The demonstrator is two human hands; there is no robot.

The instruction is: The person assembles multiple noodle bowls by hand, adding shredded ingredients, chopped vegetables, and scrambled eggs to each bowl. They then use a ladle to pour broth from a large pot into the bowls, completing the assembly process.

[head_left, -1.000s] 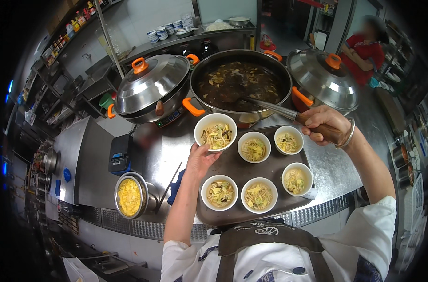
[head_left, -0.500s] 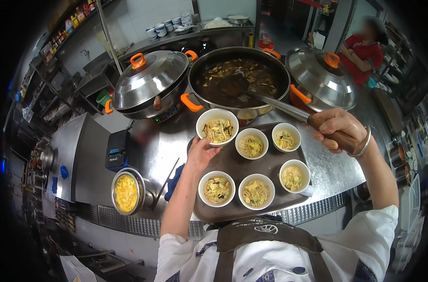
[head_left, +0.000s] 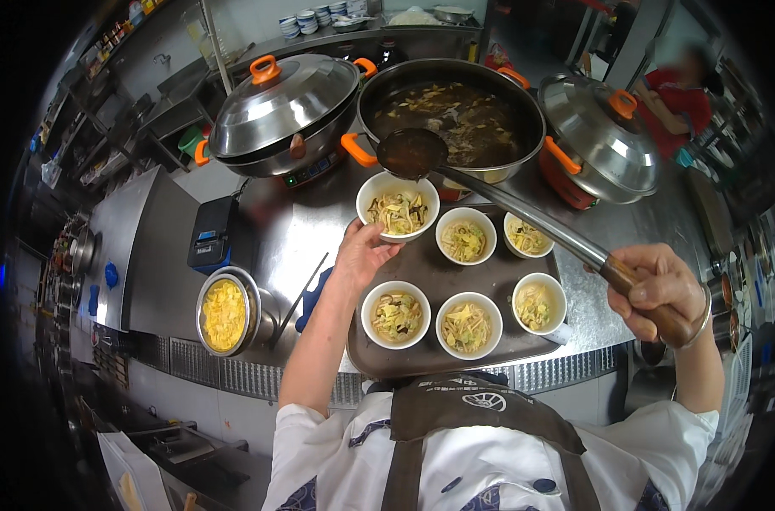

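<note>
My left hand (head_left: 369,248) grips a white bowl (head_left: 397,206) of pale strips and shredded greens by its rim and side, held near the pot's front. Wrapped round the wooden handle of a long ladle (head_left: 524,215) is my right hand (head_left: 660,294). The ladle's bowl, full of dark brown broth, hangs above the near rim of a large steel pot (head_left: 536,136), just behind the held bowl. Dark broth with floating slices fills the pot. Several similar white bowls (head_left: 469,327) stand on a brown tray (head_left: 421,271) below my hands.
Lidded pots with orange handles flank the open pot, one at left (head_left: 285,106) and one at right (head_left: 599,136). A steel container (head_left: 226,313) of yellow pieces and a black device (head_left: 213,234) stand at left. A person in red (head_left: 681,102) is at the far right.
The ladle has come up out of the broth and moved left to the pot's near rim, filled. My right hand has moved down and right. My left hand still holds the bowl.
</note>
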